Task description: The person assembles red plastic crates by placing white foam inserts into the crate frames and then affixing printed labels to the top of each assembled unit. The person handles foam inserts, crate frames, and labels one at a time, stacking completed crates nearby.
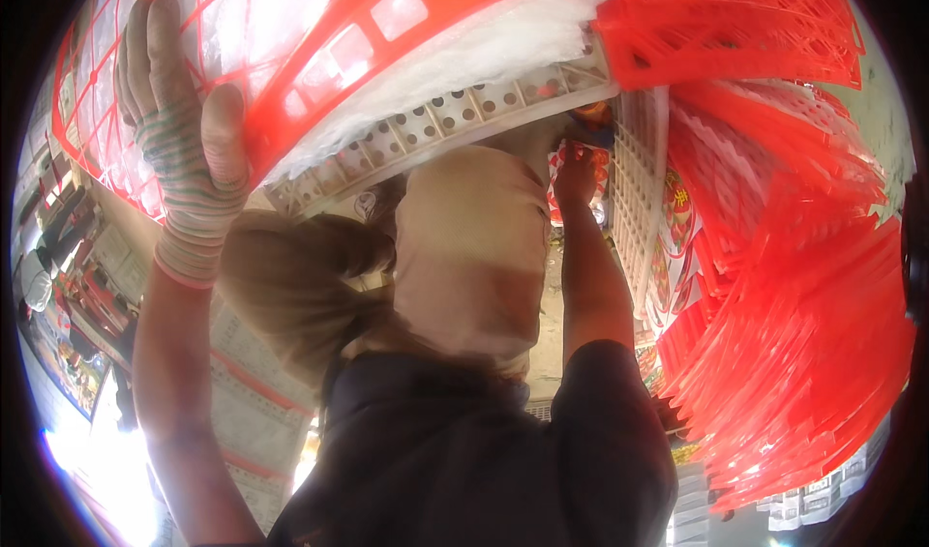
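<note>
My left hand, in a pale glove with a green-striped cuff, lies against red netting at the upper left. Its fingers are stretched out and the thumb stands apart. White translucent plastic shows behind the netting and under a broad red plastic band. Lower and to the right of centre, my right hand is closed at a red-and-white patterned packet. The packet is partly hidden by the hand and my knee. Its fingertips are in shade.
Off-white perforated plastic crate walls run above my knees, with another lattice wall right of my right hand. A thick bunch of red plastic bags hangs at the right. Red netting covers the upper right. Shelves with goods stand far left.
</note>
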The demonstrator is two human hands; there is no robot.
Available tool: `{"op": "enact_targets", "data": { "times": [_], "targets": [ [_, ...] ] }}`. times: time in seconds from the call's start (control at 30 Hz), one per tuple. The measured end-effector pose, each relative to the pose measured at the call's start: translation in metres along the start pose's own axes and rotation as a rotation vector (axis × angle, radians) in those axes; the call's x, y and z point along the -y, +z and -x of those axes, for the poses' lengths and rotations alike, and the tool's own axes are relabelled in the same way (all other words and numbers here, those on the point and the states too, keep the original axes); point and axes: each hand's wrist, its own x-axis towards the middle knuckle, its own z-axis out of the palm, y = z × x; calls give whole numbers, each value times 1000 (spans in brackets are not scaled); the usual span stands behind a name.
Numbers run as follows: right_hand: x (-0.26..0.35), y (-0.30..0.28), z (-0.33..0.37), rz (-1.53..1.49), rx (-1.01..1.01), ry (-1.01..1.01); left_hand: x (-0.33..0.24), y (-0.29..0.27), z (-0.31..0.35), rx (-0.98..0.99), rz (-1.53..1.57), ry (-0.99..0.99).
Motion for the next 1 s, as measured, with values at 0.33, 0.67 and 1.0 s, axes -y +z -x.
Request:
{"op": "enact_targets", "data": {
  "times": [0.33, 0.67, 1.0],
  "targets": [
    [-15, -12, -4, 4, -267, -210, 0, 1, 1, -4, 12, 6],
    [-40, -30, 31, 128, -296, -327, 0, 3, -2, -29, -7, 29],
    [-40, -114, 91, -11, -487, -221, -8, 0, -3, -22, -46, -65]
  ]
}}
